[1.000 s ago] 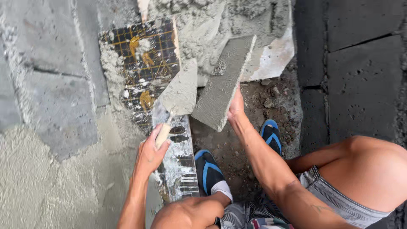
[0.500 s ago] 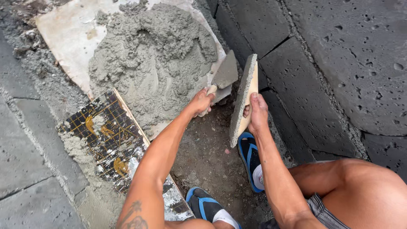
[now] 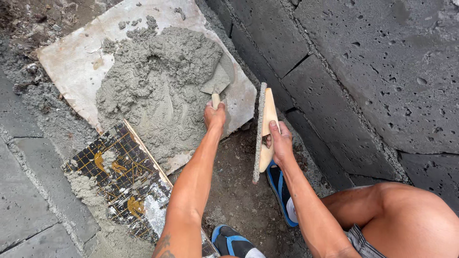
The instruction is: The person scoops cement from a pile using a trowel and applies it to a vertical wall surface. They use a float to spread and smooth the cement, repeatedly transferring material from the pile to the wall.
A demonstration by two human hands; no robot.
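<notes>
- The left hand (image 3: 214,116) is clenched around the wooden handle of a trowel (image 3: 218,80), whose blade lies at the right edge of the wet mortar heap (image 3: 158,91), tilted into it as one would to scoop.
- The right hand (image 3: 279,143) grasps a wooden plaster float (image 3: 264,131), fingers wrapped over its back. The float stands on edge, its mortar-crusted face turned toward the trowel and just beside it, well placed to receive a load.
- The mortar lies on a pale flat board (image 3: 62,62) on the ground, which keeps it off the dirt (image 3: 239,191).
- A dark tile with a yellow grid pattern (image 3: 119,177) lies against the board's near edge, smeared with mortar.
- A grey block wall (image 3: 373,71) rises to the right, close by the float.
- Blue sandals (image 3: 279,188) rest on the dirt below the hands.
</notes>
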